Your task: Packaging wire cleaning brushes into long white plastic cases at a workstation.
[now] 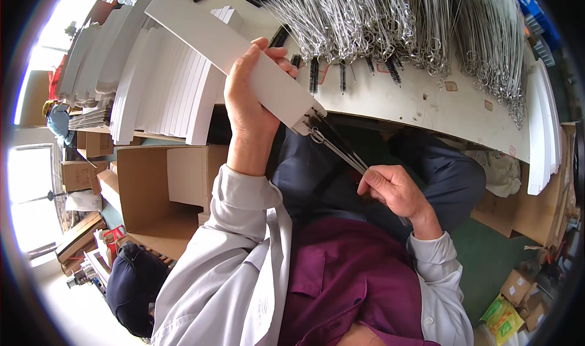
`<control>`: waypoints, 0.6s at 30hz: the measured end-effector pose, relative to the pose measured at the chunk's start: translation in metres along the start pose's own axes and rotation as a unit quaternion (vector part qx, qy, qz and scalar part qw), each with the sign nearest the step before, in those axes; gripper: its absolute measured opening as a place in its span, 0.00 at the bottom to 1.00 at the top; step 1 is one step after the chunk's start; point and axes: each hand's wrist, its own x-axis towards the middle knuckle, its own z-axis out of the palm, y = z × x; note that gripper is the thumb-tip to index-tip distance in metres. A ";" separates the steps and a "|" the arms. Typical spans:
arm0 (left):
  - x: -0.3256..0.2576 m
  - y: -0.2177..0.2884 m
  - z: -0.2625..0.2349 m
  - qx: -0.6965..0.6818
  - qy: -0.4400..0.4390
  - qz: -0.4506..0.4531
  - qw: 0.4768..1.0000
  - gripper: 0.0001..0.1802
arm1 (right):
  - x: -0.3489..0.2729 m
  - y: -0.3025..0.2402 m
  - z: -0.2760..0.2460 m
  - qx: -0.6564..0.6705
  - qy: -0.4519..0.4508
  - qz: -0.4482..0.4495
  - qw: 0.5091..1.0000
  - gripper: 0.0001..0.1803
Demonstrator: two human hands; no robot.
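Observation:
My left hand (248, 105) is closed around a long, narrow white box (244, 59), held at a slant in front of the table edge. The box's lower end points toward my right hand (396, 190), whose fingers pinch a small bundle of thin wire cleaning brushes (344, 151). The brushes have black bristles and metal wire stems. Their far ends, with a wire loop among them, meet the box's lower end; whether any tips are inside is hard to make out. Both hands are above my lap.
Large heaps of looped wire brushes (359, 23) cover the far part of the table (439, 114), with another heap (492, 59) to the right. Rows of white boxes (164, 84) stand at left, more white boxes (541, 126) at right. An open cardboard carton (143, 193) sits lower left.

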 end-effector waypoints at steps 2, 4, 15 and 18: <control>-0.004 -0.007 0.000 -0.003 -0.015 -0.023 1.000 0.23 | 0.001 -0.003 -0.003 0.010 -0.014 0.017 1.000 0.26; -0.010 -0.012 0.003 -0.001 -0.011 -0.033 0.999 0.22 | 0.002 -0.008 -0.006 0.020 -0.027 0.034 0.999 0.26; -0.012 -0.015 0.005 -0.029 0.003 -0.050 0.998 0.18 | 0.012 -0.024 -0.024 0.040 -0.042 0.078 0.995 0.24; -0.016 -0.023 0.006 -0.016 0.009 -0.068 0.997 0.18 | 0.015 -0.023 -0.027 -0.003 -0.029 0.053 0.998 0.24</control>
